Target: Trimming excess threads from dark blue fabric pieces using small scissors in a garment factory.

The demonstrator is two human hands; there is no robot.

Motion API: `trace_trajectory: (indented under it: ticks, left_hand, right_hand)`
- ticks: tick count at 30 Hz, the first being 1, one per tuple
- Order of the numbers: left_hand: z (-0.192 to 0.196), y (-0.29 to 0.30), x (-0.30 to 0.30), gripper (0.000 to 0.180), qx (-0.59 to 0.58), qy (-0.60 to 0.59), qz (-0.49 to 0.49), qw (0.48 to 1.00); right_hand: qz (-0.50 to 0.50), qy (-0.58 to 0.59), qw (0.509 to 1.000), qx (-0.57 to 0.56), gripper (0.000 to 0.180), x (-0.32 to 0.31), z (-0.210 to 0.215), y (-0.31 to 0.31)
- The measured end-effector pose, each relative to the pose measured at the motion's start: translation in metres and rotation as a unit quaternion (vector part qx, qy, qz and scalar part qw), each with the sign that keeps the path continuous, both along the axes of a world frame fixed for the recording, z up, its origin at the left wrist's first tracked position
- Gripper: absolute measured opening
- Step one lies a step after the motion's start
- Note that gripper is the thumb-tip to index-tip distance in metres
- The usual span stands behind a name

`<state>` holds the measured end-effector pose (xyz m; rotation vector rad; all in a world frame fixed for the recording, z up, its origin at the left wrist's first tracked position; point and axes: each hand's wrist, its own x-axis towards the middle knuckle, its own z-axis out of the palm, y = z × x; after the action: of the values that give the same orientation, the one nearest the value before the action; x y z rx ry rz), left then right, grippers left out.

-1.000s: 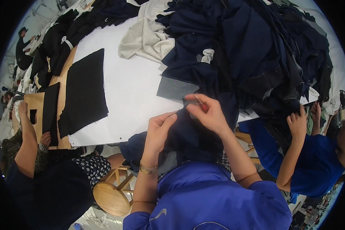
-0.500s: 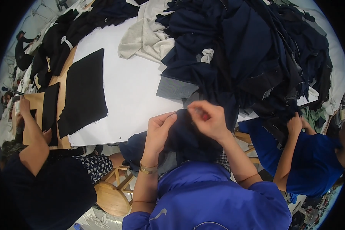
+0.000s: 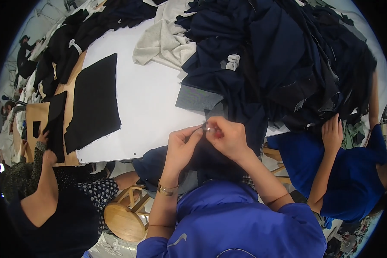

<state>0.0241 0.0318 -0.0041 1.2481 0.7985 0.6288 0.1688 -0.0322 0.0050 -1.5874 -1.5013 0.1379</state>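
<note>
My left hand is closed, thumb and finger pinching the edge of a dark navy cloth that hangs over the table's front edge toward my lap. Right beside it, my right hand is closed around a small tool with a red handle and a shiny tip. The tip meets the cloth edge at my left fingertips; its exact kind is too small and blurred to tell. Just beyond my hands lies a grey piece of fabric, joined to or lying against the navy cloth.
A large heap of navy cloth covers the right of the white table. Light grey fabric and a black panel lie left of it. Co-workers sit on both sides; a wooden stool stands at lower left.
My right hand has moved slightly left and down, bringing the tool against my left fingertips. The right co-worker's one arm reaches farther over the heap; the left co-worker's arm has dropped.
</note>
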Motion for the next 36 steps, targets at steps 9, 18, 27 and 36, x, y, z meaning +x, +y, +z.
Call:
trace_trajectory:
  ticks: [9,18,27,36]
  left_hand:
    - [0.001,0.002,-0.003,0.023,-0.104,-0.088,0.002,0.991]
    - [0.002,-0.003,0.001,0.023,0.059,0.028,0.007,0.998]
    - [0.003,-0.002,0.001,0.024,-0.083,-0.061,0.011,0.995]
    - [0.005,0.005,-0.002,0.025,-0.157,-0.133,-0.001,0.979]
  right_hand:
    - [-0.041,0.365,0.929,-0.046,0.007,0.004,0.005,0.000]
    - [-0.015,-0.001,1.000,-0.011,0.020,-0.006,0.008,-0.003]
    - [-0.049,0.253,0.964,-0.059,0.010,0.005,0.002,0.000]
    - [0.193,0.518,0.792,-0.258,0.044,0.015,0.024,-0.015]
